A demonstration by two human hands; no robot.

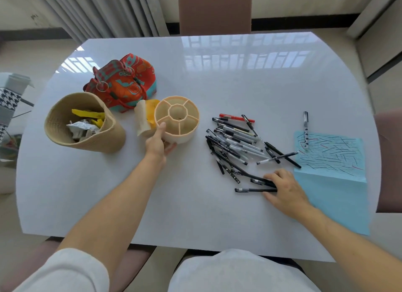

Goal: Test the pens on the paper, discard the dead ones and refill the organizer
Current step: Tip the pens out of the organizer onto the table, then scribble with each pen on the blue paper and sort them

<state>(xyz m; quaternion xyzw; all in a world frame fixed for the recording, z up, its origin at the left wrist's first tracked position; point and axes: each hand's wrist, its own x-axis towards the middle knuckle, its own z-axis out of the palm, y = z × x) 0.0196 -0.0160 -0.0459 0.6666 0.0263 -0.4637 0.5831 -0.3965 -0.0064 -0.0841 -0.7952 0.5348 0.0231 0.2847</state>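
Observation:
A round peach organizer (176, 119) with several empty compartments stands left of centre. My left hand (158, 142) grips its near wall, thumb on the rim. A heap of mostly black pens (236, 143) lies to its right, a red pen (236, 117) at the far edge. My right hand (286, 188) rests on the near end of the heap, fingers over two black pens (254, 190). Blue paper (330, 159) covered in scribbled lines lies at the right, a patterned pen (306, 131) on its far edge.
A woven basket (87, 126) with crumpled wrappers stands at the left. A red and teal bag (125, 83) sits behind the organizer, a cream and yellow object (144, 117) beside it. Chairs surround the white table (195, 194).

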